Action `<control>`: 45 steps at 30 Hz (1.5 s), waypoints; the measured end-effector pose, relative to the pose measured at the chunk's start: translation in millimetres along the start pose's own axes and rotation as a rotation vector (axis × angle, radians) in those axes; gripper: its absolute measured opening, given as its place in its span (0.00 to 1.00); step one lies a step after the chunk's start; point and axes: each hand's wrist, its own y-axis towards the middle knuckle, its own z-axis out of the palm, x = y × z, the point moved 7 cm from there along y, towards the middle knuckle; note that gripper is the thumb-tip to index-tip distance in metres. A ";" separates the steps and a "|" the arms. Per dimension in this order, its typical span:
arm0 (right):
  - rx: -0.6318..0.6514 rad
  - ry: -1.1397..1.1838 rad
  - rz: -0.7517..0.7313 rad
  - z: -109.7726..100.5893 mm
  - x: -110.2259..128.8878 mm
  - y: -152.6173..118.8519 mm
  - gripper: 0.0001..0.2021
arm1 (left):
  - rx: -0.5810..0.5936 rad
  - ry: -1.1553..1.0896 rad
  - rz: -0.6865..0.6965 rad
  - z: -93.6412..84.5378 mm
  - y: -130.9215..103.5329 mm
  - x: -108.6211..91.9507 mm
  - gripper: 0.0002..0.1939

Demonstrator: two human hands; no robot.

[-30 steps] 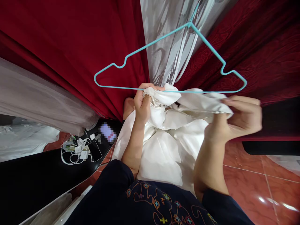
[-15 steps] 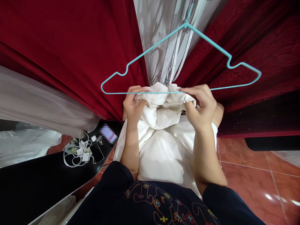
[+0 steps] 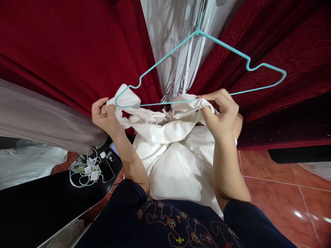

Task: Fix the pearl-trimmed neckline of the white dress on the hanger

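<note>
A white satin dress [image 3: 176,168] with a pearl-beaded neckline lies over my lap, its upper edge held up and stretched sideways. My left hand [image 3: 106,115] grips the neckline's left end between thumb and curled fingers. At the other end, my right hand [image 3: 221,112] pinches the beaded edge, thumb inside and fingers over the ruffle. A light blue hanger [image 3: 165,59] hangs in front by its hook. Its bottom bar crosses over the dress top, passing behind my right hand's fingers. The left corner of the hanger overlaps the ruffle near my left hand.
Red fabric [image 3: 77,51] hangs at left and a patterned red cloth [image 3: 279,44] at right, with white garments [image 3: 170,44] between. On a black bench [image 3: 46,203] are tangled white cables [image 3: 82,172] and phones [image 3: 106,170]. Red tiles [image 3: 279,193] cover the floor.
My left hand has moved left with its end of the neckline, pulling the opening wide. My right hand stays nearly in place. The hanger has shifted slightly left.
</note>
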 end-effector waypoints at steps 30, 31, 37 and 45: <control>-0.074 -0.012 -0.099 13.7 -11.2 -18.3 0.12 | 0.819 -0.330 -0.636 103.6 -129.3 8.4 0.26; -0.073 -0.001 -0.110 14.8 -10.0 -18.9 0.12 | 0.782 -0.425 -0.644 105.7 -127.1 5.0 0.25; -0.123 0.012 -0.160 16.0 4.4 -19.2 0.13 | 0.616 -0.573 -0.636 111.5 -131.0 -15.5 0.18; -0.830 -0.162 -0.254 -96.6 -60.3 -27.9 0.11 | 0.574 -0.486 -0.582 112.1 -125.1 -22.2 0.27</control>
